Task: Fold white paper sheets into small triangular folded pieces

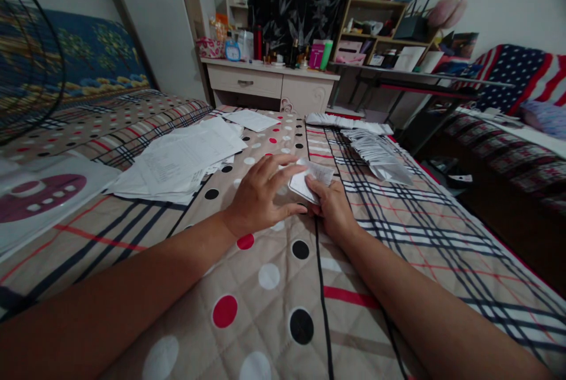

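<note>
My right hand [332,206] rests on the patterned quilt [274,303] and grips a small folded white paper packet [309,179]. My left hand [260,194] lies beside it with fingers stretched out, the fingertips touching the packet's left edge. Both forearms reach in from the bottom of the view.
A loose stack of printed sheets [177,162] lies to the left, a single sheet [250,119] farther back. A row of small white packets [374,150] runs along the right of the bed. A dresser [269,82] and a cluttered shelf [375,32] stand beyond. A fan grille [26,56] is at the far left.
</note>
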`<state>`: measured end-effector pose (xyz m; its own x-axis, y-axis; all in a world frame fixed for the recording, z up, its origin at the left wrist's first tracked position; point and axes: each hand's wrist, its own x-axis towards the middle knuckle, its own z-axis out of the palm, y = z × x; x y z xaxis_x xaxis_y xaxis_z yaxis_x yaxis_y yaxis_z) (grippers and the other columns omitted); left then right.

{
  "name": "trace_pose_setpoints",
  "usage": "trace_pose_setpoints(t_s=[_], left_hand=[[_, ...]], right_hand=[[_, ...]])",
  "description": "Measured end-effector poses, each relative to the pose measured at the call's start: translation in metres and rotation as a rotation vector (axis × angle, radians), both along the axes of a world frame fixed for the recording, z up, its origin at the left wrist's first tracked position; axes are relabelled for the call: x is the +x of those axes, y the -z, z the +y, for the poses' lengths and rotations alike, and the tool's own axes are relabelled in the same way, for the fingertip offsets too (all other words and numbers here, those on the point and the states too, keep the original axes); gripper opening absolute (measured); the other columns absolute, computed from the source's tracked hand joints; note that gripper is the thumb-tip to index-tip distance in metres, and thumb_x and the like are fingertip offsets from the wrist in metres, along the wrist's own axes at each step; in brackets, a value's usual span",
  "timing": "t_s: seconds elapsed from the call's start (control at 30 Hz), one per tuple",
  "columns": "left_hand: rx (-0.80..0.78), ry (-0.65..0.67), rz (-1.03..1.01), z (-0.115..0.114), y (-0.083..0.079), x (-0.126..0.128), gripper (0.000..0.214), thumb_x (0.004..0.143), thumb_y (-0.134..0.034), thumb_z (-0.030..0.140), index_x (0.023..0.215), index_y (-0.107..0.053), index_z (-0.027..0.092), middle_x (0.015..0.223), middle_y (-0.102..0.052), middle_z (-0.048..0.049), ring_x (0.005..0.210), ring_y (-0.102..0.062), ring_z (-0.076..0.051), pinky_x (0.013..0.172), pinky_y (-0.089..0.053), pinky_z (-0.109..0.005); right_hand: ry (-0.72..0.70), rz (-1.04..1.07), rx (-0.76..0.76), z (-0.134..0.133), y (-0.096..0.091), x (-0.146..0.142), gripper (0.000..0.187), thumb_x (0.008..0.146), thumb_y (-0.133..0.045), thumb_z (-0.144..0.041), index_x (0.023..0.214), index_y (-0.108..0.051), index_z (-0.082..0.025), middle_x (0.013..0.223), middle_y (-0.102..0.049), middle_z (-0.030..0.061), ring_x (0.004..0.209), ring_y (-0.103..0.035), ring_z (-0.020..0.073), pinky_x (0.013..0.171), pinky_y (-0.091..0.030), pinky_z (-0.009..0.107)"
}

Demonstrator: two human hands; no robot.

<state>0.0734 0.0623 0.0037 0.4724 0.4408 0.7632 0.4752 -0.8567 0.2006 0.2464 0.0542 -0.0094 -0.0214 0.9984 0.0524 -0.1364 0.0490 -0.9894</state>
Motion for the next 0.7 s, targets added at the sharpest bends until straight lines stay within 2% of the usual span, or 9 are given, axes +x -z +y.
trace_pose_setpoints(t_s=[0.07,0.13,0.23,0.3,0.37,0.43,0.53,0.6,0.7], left_hand=[[0.197,-0.024,0.142,0.001,-0.002,-0.003,0.032,0.082,-0.068,0.034,0.112,-0.064,0.023,0.126,-0.061,-0.0099,0.116,-0.053,-0.027,0.097,-0.041,-0.045],[0.294,-0.032,0.2,0.003,-0.003,-0.005,0.017,0.085,-0.063,0.021,0.1,-0.069,0.024,0.109,-0.07,-0.0051,0.104,-0.058,-0.023,0.089,-0.044,-0.04],[0.239,-0.009,0.139,0.005,-0.001,-0.004,0.015,0.085,-0.06,0.014,0.092,-0.071,0.023,0.086,-0.073,-0.002,0.086,-0.062,-0.018,0.077,-0.047,-0.034],[0.061,-0.027,-0.02,0.007,0.002,-0.002,0.011,0.084,-0.062,0.016,0.085,-0.072,0.02,0.079,-0.072,-0.0028,0.076,-0.063,-0.016,0.071,-0.048,-0.03],[-0.25,-0.077,-0.283,0.009,0.004,0.001,0.005,0.08,-0.067,0.02,0.081,-0.07,0.017,0.072,-0.07,-0.0033,0.066,-0.064,-0.014,0.064,-0.049,-0.027],[-0.644,-0.064,-0.55,0.011,0.006,0.004,0.012,0.077,-0.071,0.025,0.081,-0.068,0.014,0.07,-0.069,-0.0034,0.057,-0.064,-0.013,0.055,-0.049,-0.023],[-1.151,0.101,-0.795,0.012,0.006,0.007,0.018,0.074,-0.073,0.022,0.085,-0.064,0.011,0.073,-0.071,-0.0045,0.057,-0.066,-0.011,0.054,-0.051,-0.019],[-1.325,0.19,-0.867,0.011,0.005,0.008,0.02,0.074,-0.073,0.016,0.09,-0.063,0.01,0.079,-0.072,-0.0062,0.065,-0.07,-0.012,0.06,-0.053,-0.018],[-1.421,0.234,-0.879,0.008,0.004,0.009,0.03,0.074,-0.073,0.011,0.101,-0.061,0.011,0.086,-0.074,-0.0079,0.073,-0.072,-0.014,0.065,-0.056,-0.02]], right_hand=[[0.015,-0.016,-0.007,0.0,0.0,0.0,0.032,0.08,-0.061,-0.038,0.057,-0.05,-0.019,0.037,-0.041,-0.0057,0.032,-0.031,0.0081,0.033,-0.026,0.023],[0.027,-0.039,-0.012,0.0,0.001,0.0,0.031,0.078,-0.063,-0.038,0.057,-0.05,-0.019,0.038,-0.043,-0.0053,0.032,-0.033,0.0088,0.032,-0.027,0.023],[0.018,-0.041,-0.04,0.001,0.001,0.001,0.038,0.079,-0.061,-0.049,0.057,-0.051,-0.019,0.038,-0.044,-0.0042,0.032,-0.035,0.009,0.032,-0.027,0.023],[-0.063,0.003,-0.051,0.001,0.0,0.002,0.053,0.082,-0.047,-0.065,0.057,-0.054,-0.018,0.037,-0.042,-0.0036,0.031,-0.033,0.0084,0.033,-0.028,0.023],[-0.096,0.071,-0.023,0.002,-0.002,0.003,0.063,0.082,-0.037,-0.074,0.063,-0.058,-0.017,0.043,-0.045,-0.0027,0.034,-0.035,0.0078,0.035,-0.032,0.022],[-0.01,0.115,0.038,0.003,-0.002,0.004,0.056,0.079,-0.047,-0.072,0.078,-0.062,-0.018,0.063,-0.058,-0.0003,0.046,-0.047,0.0086,0.04,-0.039,0.02],[0.149,0.07,0.125,0.006,0.001,0.003,0.046,0.072,-0.068,-0.058,0.099,-0.059,-0.022,0.101,-0.063,0.0031,0.073,-0.059,0.0127,0.05,-0.048,0.02],[0.163,0.03,0.137,0.006,0.002,0.002,0.05,0.068,-0.075,-0.052,0.104,-0.057,-0.022,0.109,-0.062,0.0051,0.081,-0.061,0.0147,0.055,-0.051,0.022],[0.11,0.042,0.104,0.005,0.0,0.002,0.057,0.064,-0.08,-0.041,0.109,-0.053,-0.02,0.099,-0.068,0.005,0.073,-0.063,0.0146,0.056,-0.051,0.023]])
